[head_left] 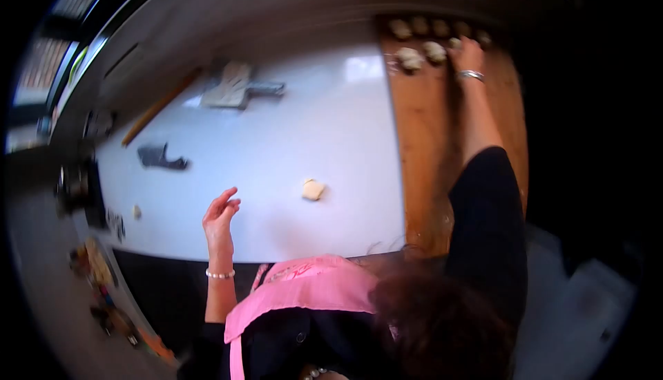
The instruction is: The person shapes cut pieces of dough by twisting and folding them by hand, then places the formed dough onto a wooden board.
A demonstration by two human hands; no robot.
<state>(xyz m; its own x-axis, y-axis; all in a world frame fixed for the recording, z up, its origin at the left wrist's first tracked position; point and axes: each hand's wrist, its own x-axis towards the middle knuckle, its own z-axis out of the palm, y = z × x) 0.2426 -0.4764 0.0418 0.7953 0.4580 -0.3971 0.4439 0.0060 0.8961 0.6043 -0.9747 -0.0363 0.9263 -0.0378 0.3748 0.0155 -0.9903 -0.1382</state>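
My right hand [471, 55] reaches to the far end of the wooden board [421, 145], its fingers closed around a dough ball [455, 43]. Several other dough balls [434, 52] lie in two rows about it. Over the white worktop [331, 131], my left hand [221, 213] is held up with fingers apart and nothing in them. To its right, apart from it, a pale piece of dough [313, 189] rests on the worktop. The image is blurred around the right fingers, so their exact grip is hard to see.
A dark cleaver [163, 156] lies left on the worktop. Behind it are a wooden rolling pin [162, 107] and a flat pale item with a dark handle [235, 91]. A small dough scrap [136, 211] sits near the left edge. Beyond that edge stands a metal-looking object [72, 183].
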